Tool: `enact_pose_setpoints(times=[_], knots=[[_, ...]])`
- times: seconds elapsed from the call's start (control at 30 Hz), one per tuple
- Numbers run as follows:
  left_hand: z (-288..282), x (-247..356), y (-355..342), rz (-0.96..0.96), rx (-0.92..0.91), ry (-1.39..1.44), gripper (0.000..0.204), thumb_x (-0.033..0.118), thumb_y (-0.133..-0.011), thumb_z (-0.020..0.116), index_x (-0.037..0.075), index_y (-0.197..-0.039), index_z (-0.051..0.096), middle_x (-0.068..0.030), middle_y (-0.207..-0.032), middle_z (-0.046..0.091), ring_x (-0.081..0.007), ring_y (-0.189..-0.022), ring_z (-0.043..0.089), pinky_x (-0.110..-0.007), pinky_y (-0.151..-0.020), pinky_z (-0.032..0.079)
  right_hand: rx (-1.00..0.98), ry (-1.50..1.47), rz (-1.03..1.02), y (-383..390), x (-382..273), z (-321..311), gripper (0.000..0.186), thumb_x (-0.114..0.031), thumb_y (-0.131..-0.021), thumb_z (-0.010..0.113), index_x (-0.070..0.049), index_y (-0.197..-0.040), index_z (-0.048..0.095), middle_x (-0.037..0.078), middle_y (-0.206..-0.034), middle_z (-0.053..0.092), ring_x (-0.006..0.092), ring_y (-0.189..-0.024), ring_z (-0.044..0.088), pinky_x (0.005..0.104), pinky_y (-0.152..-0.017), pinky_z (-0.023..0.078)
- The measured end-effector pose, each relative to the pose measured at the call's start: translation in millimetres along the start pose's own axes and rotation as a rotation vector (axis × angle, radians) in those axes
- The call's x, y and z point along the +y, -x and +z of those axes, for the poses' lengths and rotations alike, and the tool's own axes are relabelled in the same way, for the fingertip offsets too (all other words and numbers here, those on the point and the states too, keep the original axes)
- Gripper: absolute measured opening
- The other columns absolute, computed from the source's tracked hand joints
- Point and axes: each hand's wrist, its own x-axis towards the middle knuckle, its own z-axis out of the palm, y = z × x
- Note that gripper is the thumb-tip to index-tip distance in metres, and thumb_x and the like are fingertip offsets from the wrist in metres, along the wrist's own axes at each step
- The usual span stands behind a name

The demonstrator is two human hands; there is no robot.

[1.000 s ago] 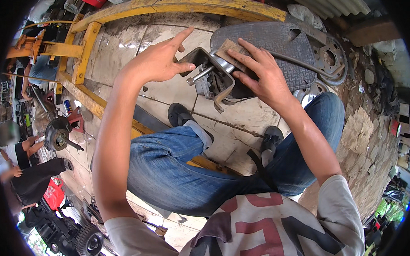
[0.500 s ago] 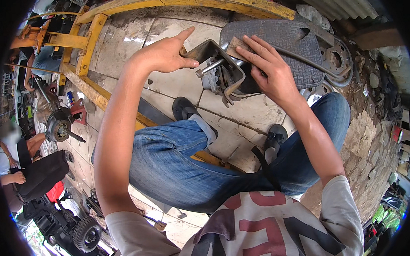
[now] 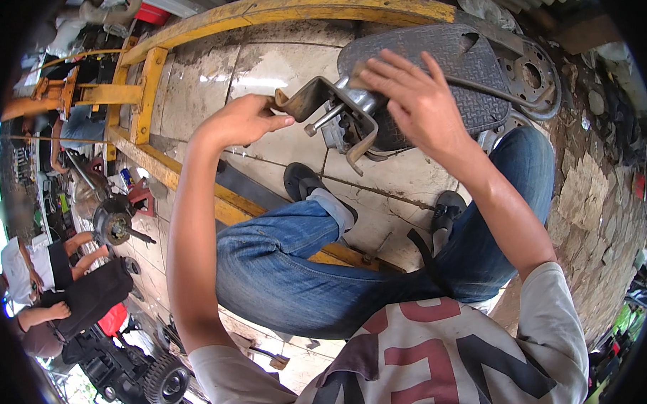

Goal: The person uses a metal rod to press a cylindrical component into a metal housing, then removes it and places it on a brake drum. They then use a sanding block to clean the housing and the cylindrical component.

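Observation:
My left hand (image 3: 241, 124) is closed on the left end of a bent metal bracket (image 3: 364, 121), thumb below and fingers behind its edge. A shiny metal tube (image 3: 361, 99) passes through the bracket, and a bolt-like pin (image 3: 326, 121) sticks out beside it. My right hand (image 3: 421, 99) lies over the tube, its fingers pressing a small tan piece (image 3: 358, 74) that looks like folded sandpaper. Most of that piece is hidden and blurred. Past my right hand runs a long metal rod (image 3: 487, 89); where it joins is hidden.
A dark textured plate (image 3: 418, 45) lies behind the bracket, by a round metal disc (image 3: 529, 74). Yellow steel frame beams (image 3: 288, 9) cross the far side and left. Two people sit at the left near a geared shaft part (image 3: 114, 222) and a wheel (image 3: 166, 382).
The bracket has tilted and shifted slightly left. My left hand has drawn down, its pointing finger now curled onto the bracket. My right hand has slid along the tube with fingers more spread.

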Motion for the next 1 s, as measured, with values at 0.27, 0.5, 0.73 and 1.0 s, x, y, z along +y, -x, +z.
enact_pose_setpoints(times=[0.27,0.5,0.73,1.0], knots=[[8.3,-13.1,-5.2,-0.027,-0.031,0.122,0.062,0.042,-0.091,0.064,0.003,-0.136,0.048,-0.0188,-0.122,0.062,-0.0264,-0.113,0.060,-0.035,-0.097,0.045,-0.018,0.006,0.011,-4.1,-4.0,1.4,0.045,-0.007,-0.081,0.062,-0.016,-0.125,0.061,0.001,-0.134,0.056,0.0215,-0.131,0.044,0.0539,-0.111,0.028],[8.2,-0.8,-8.0,0.029,0.038,0.062,0.070,0.043,-0.090,0.064,0.006,-0.144,0.039,-0.0182,-0.128,0.059,-0.0254,-0.114,0.058,-0.033,-0.098,0.043,0.042,0.058,0.056,-2.9,12.0,6.2,0.044,-0.004,-0.083,0.057,-0.016,-0.125,0.062,0.001,-0.132,0.058,0.0216,-0.130,0.045,0.0538,-0.110,0.030],[6.6,12.2,-6.0,-0.011,-0.022,0.079,0.066,0.042,-0.091,0.062,0.005,-0.142,0.041,-0.0165,-0.128,0.059,-0.0253,-0.117,0.056,-0.033,-0.100,0.041,0.047,-0.052,-0.012,1.9,-1.6,1.1,0.039,-0.006,-0.087,0.051,-0.013,-0.124,0.062,0.003,-0.130,0.060,0.0223,-0.127,0.050,0.0501,-0.109,0.034],[6.8,8.6,-9.8,0.024,0.010,-0.014,0.064,0.042,-0.091,0.063,0.004,-0.140,0.044,-0.0160,-0.127,0.060,-0.0240,-0.117,0.056,-0.033,-0.099,0.041,0.055,-0.156,-0.024,5.0,-0.5,4.6,0.044,-0.002,-0.083,0.049,-0.009,-0.125,0.059,0.010,-0.133,0.057,0.0281,-0.129,0.048,0.0460,-0.108,0.037]])
